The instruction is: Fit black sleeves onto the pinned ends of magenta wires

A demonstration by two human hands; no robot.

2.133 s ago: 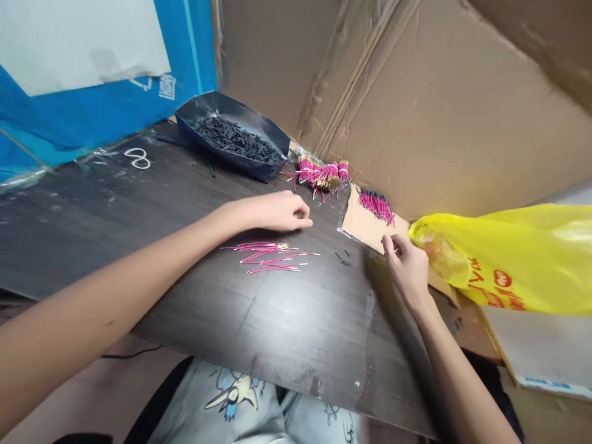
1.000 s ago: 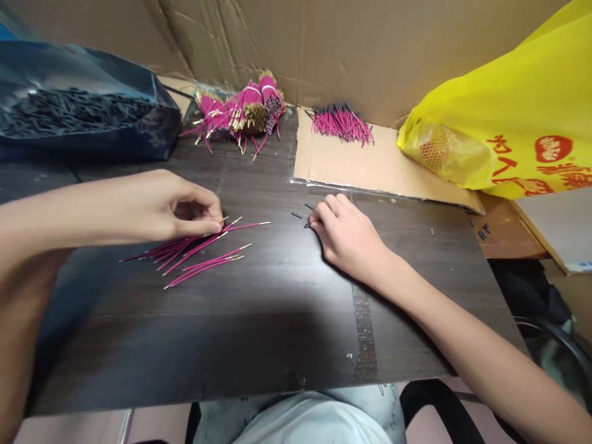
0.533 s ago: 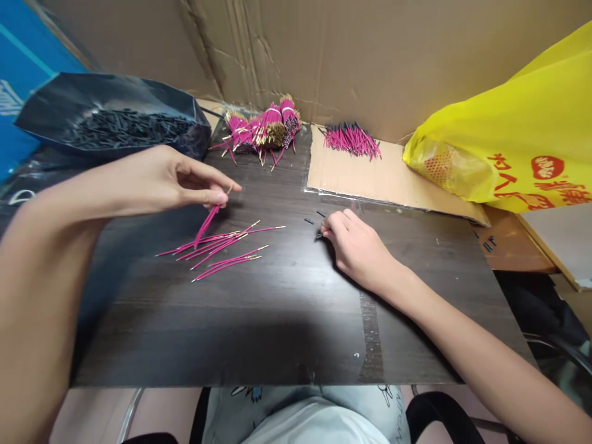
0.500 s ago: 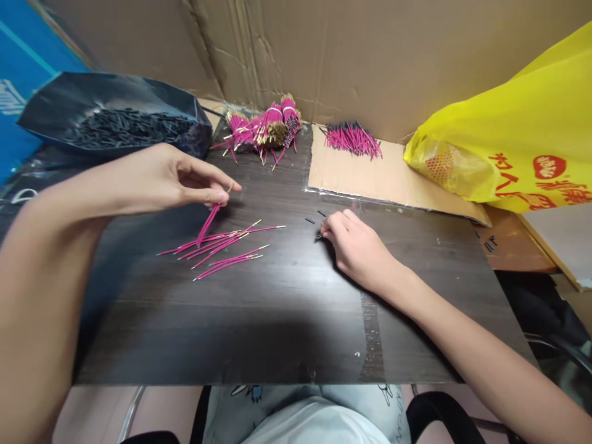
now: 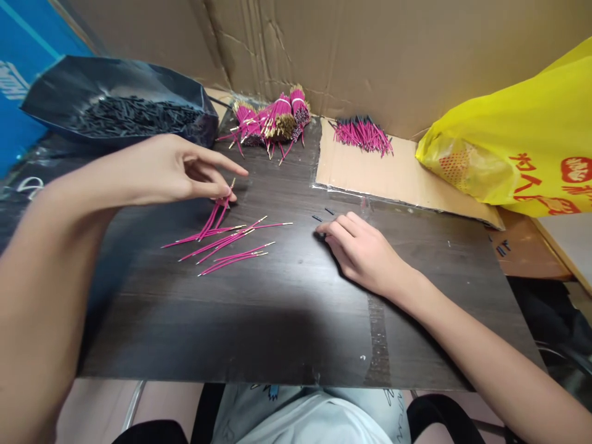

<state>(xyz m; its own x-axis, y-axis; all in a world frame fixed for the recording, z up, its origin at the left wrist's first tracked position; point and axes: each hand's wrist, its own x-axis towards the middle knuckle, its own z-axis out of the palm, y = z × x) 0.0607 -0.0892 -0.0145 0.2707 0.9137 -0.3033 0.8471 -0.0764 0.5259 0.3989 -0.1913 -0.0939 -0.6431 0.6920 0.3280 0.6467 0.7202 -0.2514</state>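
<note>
Wires (image 5: pixel 217 213) at frame centre-left — light, thin, bendy; left hand (image 5: pixel 171 169) pinches their upper ends. Right hand (image 5: pixel 365 253) rests curled on a small black sleeve (image 5: pixel 320 235) — whether it grips it cannot be told.

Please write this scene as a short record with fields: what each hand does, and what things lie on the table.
left hand: pinches a few pink wires between thumb and fingers, ends lifted off the table
right hand: palm down, fingertips on a small black tube piece
loose wires: spread flat on the dark table
black bag: open, full of black tube pieces
wire bundles: tied, at the back
cardboard sheet: bears another wire pile
yellow plastic bag: far right
</note>
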